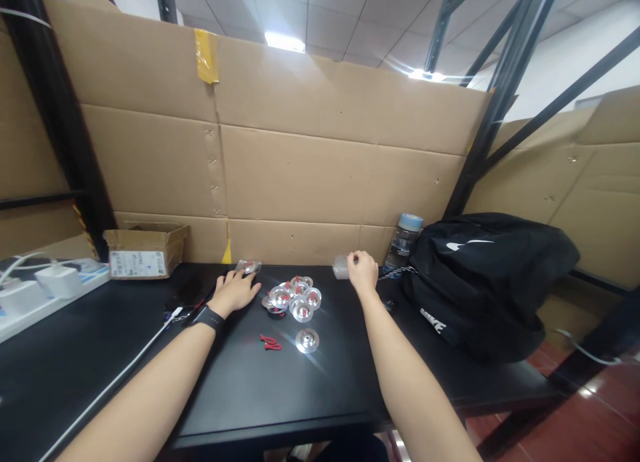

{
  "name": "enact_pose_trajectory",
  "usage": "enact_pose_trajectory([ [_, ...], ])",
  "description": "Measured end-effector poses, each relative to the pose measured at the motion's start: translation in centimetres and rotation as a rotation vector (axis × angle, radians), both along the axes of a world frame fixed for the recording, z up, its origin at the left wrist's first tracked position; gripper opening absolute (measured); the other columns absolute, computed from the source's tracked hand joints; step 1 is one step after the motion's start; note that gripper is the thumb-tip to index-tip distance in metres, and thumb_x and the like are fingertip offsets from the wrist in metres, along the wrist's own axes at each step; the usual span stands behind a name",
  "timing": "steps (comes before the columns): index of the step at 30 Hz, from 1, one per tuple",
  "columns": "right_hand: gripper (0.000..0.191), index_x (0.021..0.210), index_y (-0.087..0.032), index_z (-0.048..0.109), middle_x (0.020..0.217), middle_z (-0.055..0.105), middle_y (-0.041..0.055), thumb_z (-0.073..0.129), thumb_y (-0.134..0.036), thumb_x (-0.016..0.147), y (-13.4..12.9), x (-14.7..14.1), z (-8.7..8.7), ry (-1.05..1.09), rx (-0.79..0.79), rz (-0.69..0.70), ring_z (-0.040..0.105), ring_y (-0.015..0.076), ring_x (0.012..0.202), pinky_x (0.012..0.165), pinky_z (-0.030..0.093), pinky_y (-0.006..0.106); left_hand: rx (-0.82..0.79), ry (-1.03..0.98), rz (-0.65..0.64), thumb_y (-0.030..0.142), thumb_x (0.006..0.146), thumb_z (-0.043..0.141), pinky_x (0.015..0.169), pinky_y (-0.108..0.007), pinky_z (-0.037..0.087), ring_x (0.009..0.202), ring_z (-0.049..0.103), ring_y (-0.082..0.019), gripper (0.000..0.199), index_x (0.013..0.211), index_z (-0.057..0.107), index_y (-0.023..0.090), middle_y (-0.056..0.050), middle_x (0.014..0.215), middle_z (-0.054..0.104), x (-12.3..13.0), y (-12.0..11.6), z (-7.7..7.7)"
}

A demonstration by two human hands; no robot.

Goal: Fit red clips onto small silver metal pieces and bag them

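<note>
My left hand (234, 293) lies palm down on the black table, fingers apart, wearing a dark wristwatch (209, 317). Its fingertips reach toward a small clear bag (249, 267) with something shiny inside; whether they touch it I cannot tell. At the back of the table, my right hand (363, 273) is closed at the edge of a translucent plastic packet (341, 267). Between my hands sits a pile of shiny metal discs (301, 308) with red pieces on them. Closer to me, one bare disc (307, 341) with a centre hole lies beside loose red loops (271, 343).
A black backpack (480, 282) and a blue-capped bottle (403, 242) stand on the right. At the left are an open cardboard box (143, 263), a power strip (95, 275) with chargers and a white cable (115, 375). A cardboard wall (325, 169) closes the back.
</note>
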State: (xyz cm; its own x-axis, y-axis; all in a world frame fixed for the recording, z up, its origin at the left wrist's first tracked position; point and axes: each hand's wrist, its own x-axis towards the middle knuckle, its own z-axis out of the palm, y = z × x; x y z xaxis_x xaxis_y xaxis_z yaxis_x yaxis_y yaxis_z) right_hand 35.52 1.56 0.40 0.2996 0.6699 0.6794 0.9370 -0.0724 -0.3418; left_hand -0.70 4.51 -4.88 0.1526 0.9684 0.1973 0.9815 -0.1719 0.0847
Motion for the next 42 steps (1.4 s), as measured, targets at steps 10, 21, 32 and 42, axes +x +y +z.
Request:
enact_pose_trajectory([
  [10,0.035,0.08,-0.019,0.068,0.091,0.069,0.0084,0.04,-0.03,0.096,0.0,0.2,-0.3,0.017,0.027,-0.028,0.058,0.0208,0.087,0.075,0.033,0.03,0.013,-0.002,-0.066,0.055,0.096,0.036,0.104,-0.061,0.031,0.132,0.044,-0.039,0.053,0.124,0.066,0.02,-0.018,0.142,0.056,0.4,-1.1,0.9],
  [21,0.037,0.081,-0.019,0.068,0.089,0.069,0.0084,0.037,-0.032,0.096,0.2,0.3,-0.6,0.034,0.071,-0.004,0.059,0.0207,0.083,0.076,0.034,0.029,0.142,0.004,-0.059,0.04,0.091,0.046,0.1,-0.052,0.036,0.124,0.049,-0.037,0.049,0.135,0.055,0.02,-0.018,0.135,0.058,0.5,-1.7,2.0],
  [32,0.034,0.075,-0.02,0.067,0.088,0.068,0.0073,0.041,-0.032,0.095,0.4,0.1,-0.7,0.039,0.067,-0.014,0.059,0.0202,0.08,0.074,0.036,0.028,0.032,0.07,-0.006,0.026,0.089,0.046,0.094,-0.052,0.044,0.116,0.058,-0.04,0.047,0.131,0.059,0.011,-0.025,0.128,0.059,0.1,-1.8,1.7],
  [42,0.032,0.076,-0.02,0.068,0.09,0.069,0.0081,0.043,-0.031,0.093,-0.3,-1.4,0.3,0.067,0.048,0.118,0.06,0.0193,0.082,0.073,0.039,0.027,0.113,-0.099,-0.026,0.012,0.091,0.045,0.086,-0.035,0.05,0.106,0.069,-0.03,0.042,0.131,0.051,0.017,-0.018,0.117,0.069,-0.8,-1.6,2.4],
])
